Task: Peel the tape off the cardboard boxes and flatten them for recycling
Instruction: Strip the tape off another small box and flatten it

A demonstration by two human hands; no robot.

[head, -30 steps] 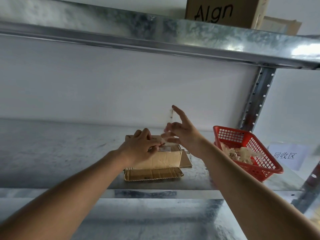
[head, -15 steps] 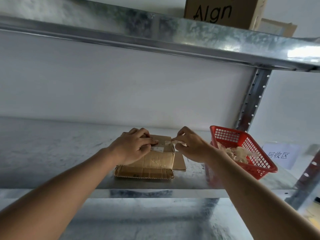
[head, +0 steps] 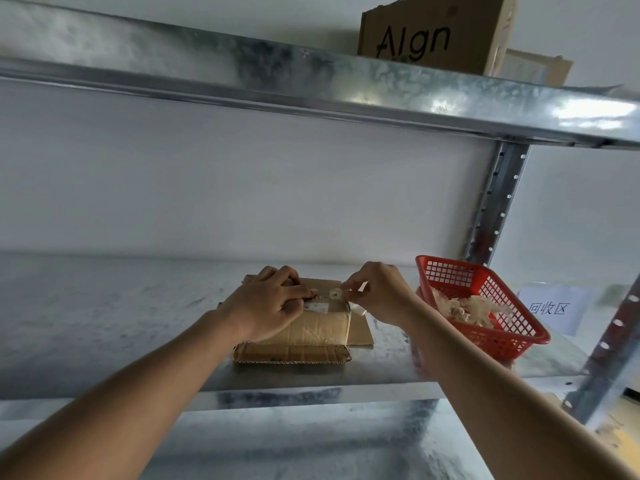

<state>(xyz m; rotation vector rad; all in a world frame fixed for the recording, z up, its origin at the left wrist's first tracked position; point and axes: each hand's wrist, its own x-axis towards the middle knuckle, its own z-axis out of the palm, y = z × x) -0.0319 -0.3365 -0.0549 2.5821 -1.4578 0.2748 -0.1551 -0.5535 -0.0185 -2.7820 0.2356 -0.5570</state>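
Observation:
A small brown cardboard box [head: 320,329] sits on the metal shelf [head: 104,323], its front flap lying open toward me. A white label shows on its top. My left hand [head: 266,303] rests curled on the box's top left, its fingertips pressing near the label. My right hand [head: 377,292] hovers over the box's top right corner and pinches a curled strip of clear tape [head: 337,293] between thumb and fingers. The strip's lower end is hidden behind my right hand.
A red plastic basket [head: 509,337] with crumpled tape inside stands right of the box. A white paper sign [head: 550,308] lies behind it. A shelf post [head: 491,209] rises at the right. A printed cardboard box [head: 433,32] stands on the upper shelf.
My right hand came down from its raised, open-fingered pose to the box's top right corner and now pinches tape there. My left hand has stayed on the box top.

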